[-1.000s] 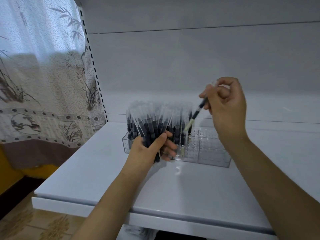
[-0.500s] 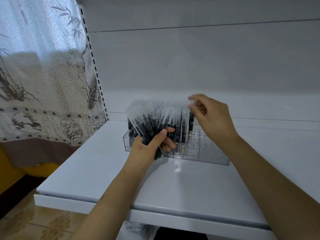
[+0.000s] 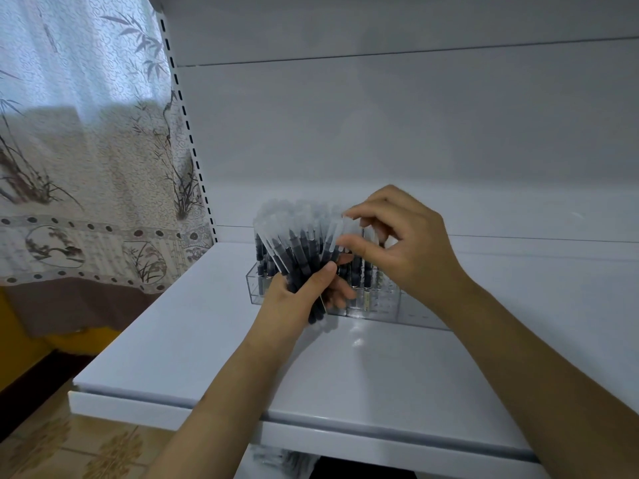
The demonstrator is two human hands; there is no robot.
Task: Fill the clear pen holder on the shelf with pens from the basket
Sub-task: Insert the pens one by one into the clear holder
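A clear pen holder (image 3: 411,314) stands on the white shelf (image 3: 221,340), its left part packed with upright black pens with frosted caps. My left hand (image 3: 304,299) grips a fanned bundle of pens (image 3: 294,247) in front of the holder. My right hand (image 3: 397,243) reaches over the bundle's right side, thumb and fingers pinching the frosted cap of one pen (image 3: 333,238) in it. The basket is out of view.
The shelf's white back panel (image 3: 380,133) rises just behind the holder. A slotted upright (image 3: 188,126) and a patterned curtain (image 3: 76,150) border the left side. The holder's right cells show no pens. Tiled floor (image 3: 62,444) lies below the shelf's front edge.
A second ago my right hand held a single pen above the holder, then lowered it among the standing pens. Now it has moved left and pinches a pen in the left hand's bundle.
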